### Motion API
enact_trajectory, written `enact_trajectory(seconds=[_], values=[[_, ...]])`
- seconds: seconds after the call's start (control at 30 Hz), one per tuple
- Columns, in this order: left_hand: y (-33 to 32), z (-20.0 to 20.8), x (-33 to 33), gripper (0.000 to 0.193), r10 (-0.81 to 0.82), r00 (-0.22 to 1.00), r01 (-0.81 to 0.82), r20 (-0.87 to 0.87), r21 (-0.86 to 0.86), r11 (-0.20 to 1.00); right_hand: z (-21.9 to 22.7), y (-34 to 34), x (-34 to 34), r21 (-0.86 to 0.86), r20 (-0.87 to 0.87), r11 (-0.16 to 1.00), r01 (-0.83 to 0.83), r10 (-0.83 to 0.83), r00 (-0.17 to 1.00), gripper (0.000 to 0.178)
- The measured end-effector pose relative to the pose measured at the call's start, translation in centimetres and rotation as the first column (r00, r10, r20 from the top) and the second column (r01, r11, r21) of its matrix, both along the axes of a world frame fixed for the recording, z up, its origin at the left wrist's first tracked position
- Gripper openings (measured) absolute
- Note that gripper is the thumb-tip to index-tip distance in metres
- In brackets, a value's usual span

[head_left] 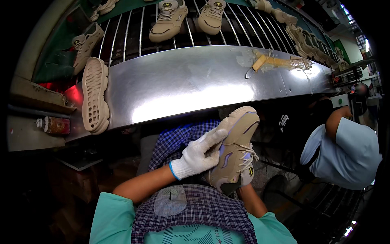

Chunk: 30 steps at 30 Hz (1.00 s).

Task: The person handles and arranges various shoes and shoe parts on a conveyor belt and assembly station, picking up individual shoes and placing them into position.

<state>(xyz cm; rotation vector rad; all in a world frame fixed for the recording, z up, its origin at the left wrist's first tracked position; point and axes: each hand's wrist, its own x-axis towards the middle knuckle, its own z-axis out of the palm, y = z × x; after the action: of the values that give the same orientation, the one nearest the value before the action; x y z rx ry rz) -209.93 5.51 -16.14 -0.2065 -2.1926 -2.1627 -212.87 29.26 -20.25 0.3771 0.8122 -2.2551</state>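
Note:
A beige lace-up sneaker (239, 138) with lilac accents is held above my lap, toe pointing away from me and laces turned to the right. My left hand (199, 154), in a white knit glove with a blue cuff edge, is closed on the sneaker's left side, its fingers lying along the pale sole edge near the forefoot. At the heel end, my right forearm (252, 201) comes up to the sneaker's ankle opening. The shoe hides my right hand's fingers, so their grip does not show.
Ahead runs a shiny metal ledge (183, 85) with a loose beige sole (95, 97) and a taped yellow-handled tool (258, 63). Behind it, beige sneakers (168, 22) stand on metal rollers (142, 30). A small bottle (57, 125) stands left. Another person (345, 150) is close on the right.

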Motion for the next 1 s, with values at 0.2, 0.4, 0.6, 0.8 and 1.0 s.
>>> enact_trajectory(seconds=[0.2,0.4,0.6,0.8,1.0], values=[[-0.5,1.3,1.3,0.059,0.013,0.995,-0.022,-0.103,-0.089,0.996,0.3,-0.4,-0.9,0.006,-0.029,1.0,-0.009,0.009,1.0,0.072],[-4.0,3.9,-0.7,0.069,0.136,0.985,-0.118,-0.109,0.16,0.98,0.2,-3.0,-2.8,0.005,-0.051,0.995,-0.103,0.103,0.993,0.072],[-9.8,12.5,-6.6,0.066,-0.074,0.987,0.044,0.142,0.2,0.979,-0.5,-5.8,-3.4,-0.01,-0.052,0.983,-0.181,0.18,0.982,0.073],[-10.9,12.0,-3.6,0.072,-0.139,0.986,0.115,0.087,0.239,0.964,0.4,-7.0,-3.4,-0.018,-0.071,0.967,-0.255,0.253,0.965,0.073],[-12.4,8.6,-2.6,0.106,-0.045,0.996,0.02,0.083,0.281,0.959,4.0,-7.9,-3.4,0.23,-0.275,0.885,-0.406,0.459,0.845,0.073]])
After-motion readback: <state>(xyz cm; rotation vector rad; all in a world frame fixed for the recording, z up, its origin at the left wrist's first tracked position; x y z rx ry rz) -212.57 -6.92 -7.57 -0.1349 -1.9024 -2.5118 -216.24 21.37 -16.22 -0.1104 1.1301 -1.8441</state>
